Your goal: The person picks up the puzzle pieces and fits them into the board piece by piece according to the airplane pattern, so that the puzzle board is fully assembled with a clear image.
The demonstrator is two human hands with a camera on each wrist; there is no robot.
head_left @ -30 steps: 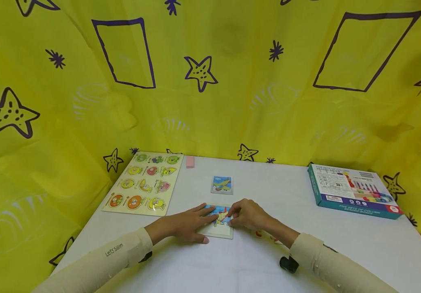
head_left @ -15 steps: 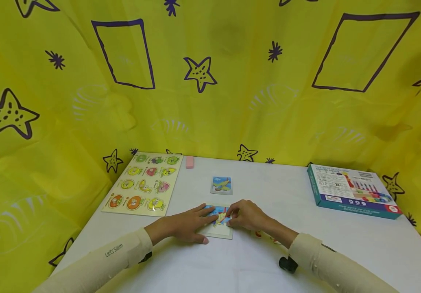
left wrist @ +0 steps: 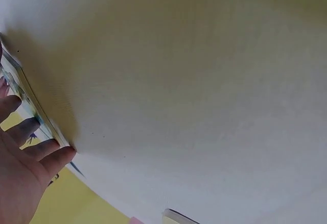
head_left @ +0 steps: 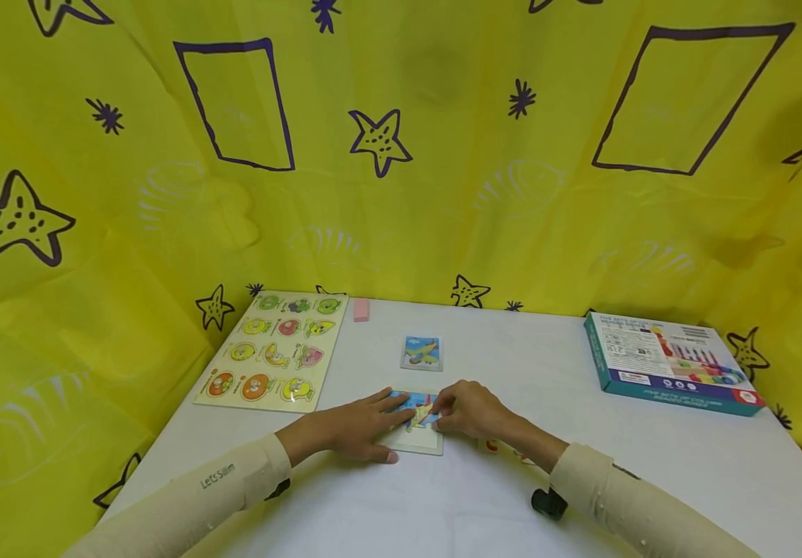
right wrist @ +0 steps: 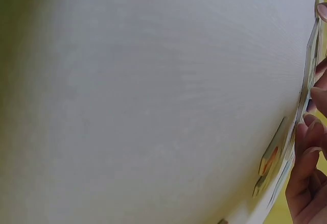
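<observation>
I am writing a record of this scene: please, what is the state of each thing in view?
Puzzle: flat, partly filled, lower part bare
Left hand: fingers spread, on the puzzle
Right hand: fingers curled at the puzzle's right side, grip unclear
Loose pieces: beside the puzzle, partly hidden
Plane card: flat, picture complete
Fruit board: flat, no visible gaps
Box: closed, flat
Pink block: upright or lying, unclear

Since the first picture, the right hand [head_left: 473, 408] has been shifted very slightly to the left, and its thumb tip is now placed a little farther in over the right side of the puzzle board [head_left: 411, 443]. A little more of the board's printed surface is covered there. The head view has been turned slightly, so the yellow curtain [head_left: 435, 232] is seen a touch farther left and lower.
</observation>
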